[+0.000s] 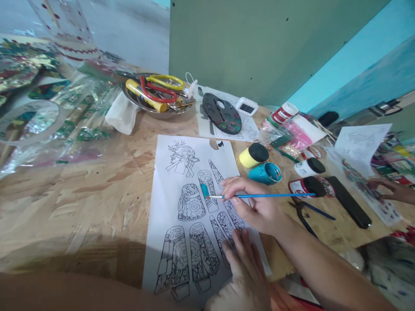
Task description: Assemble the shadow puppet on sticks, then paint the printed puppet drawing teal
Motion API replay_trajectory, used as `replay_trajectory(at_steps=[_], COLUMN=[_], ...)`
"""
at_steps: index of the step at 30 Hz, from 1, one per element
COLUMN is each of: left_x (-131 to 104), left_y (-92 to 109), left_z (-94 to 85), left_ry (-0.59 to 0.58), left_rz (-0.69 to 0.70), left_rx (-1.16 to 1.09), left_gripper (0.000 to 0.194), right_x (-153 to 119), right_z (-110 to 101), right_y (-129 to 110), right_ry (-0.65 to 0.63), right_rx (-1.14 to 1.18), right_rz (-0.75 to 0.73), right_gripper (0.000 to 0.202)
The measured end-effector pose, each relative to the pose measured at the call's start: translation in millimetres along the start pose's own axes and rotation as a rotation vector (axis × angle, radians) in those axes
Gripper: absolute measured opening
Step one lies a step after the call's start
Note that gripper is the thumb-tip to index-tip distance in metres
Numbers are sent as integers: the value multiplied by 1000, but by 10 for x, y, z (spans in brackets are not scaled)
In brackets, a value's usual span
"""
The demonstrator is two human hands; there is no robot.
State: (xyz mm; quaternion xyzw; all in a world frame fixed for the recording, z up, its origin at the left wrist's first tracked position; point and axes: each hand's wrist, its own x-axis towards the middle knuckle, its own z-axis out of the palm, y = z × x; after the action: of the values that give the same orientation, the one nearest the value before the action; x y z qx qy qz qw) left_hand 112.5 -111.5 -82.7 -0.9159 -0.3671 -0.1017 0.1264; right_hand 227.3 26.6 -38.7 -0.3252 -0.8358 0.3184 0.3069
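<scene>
My right hand (256, 203) pinches a thin blue paintbrush (269, 195), its tip touching the paper. The white sheet (164, 190) lies flat on the wooden table and carries black line drawings of patterned shapes. One upright shape holds a patch of teal paint (205, 190), right by the bristles. Below, my left hand (241, 276) rests flat on the sheet's lower right part, fingers stretched out. Just beyond my right hand stand an open teal paint jar (264, 172) and a yellow paint jar (251, 156) with a black lid.
Behind the sheet are a dark palette (222, 114), a white digital timer (247, 106) and a metal bowl (158, 113) with scissors. Pliers (304, 214), a black case (350, 203) and lidded jars lie right. Plastic-wrapped sticks (87, 112) lie left. Another person's hand (385, 188) is far right.
</scene>
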Motion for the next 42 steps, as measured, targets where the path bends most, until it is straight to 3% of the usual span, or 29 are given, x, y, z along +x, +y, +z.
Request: replay_trajectory(at_steps=[4,11,18,31,42], left_x=[76,418,379,401,-72], left_y=[152,562,691,619,179], left_z=[103,309,412,376,293], left_ry=[-32,-179,-172,-110,9], left_rz=[-23,-167,-194,-108,-7], left_rx=[-22,-39,-71,15,211], left_gripper=[44,42,43,49,45], right_x=[-7,-11,-8,0,19], right_z=[4,2,12,14,26], right_y=[7,9,32,22,0], right_ry=[3,7,46,40,134], right_rx=[-10,4,-15,-15,47], right_rz=[8,18,53,40,-7], right_gripper=[20,20,16,16,20])
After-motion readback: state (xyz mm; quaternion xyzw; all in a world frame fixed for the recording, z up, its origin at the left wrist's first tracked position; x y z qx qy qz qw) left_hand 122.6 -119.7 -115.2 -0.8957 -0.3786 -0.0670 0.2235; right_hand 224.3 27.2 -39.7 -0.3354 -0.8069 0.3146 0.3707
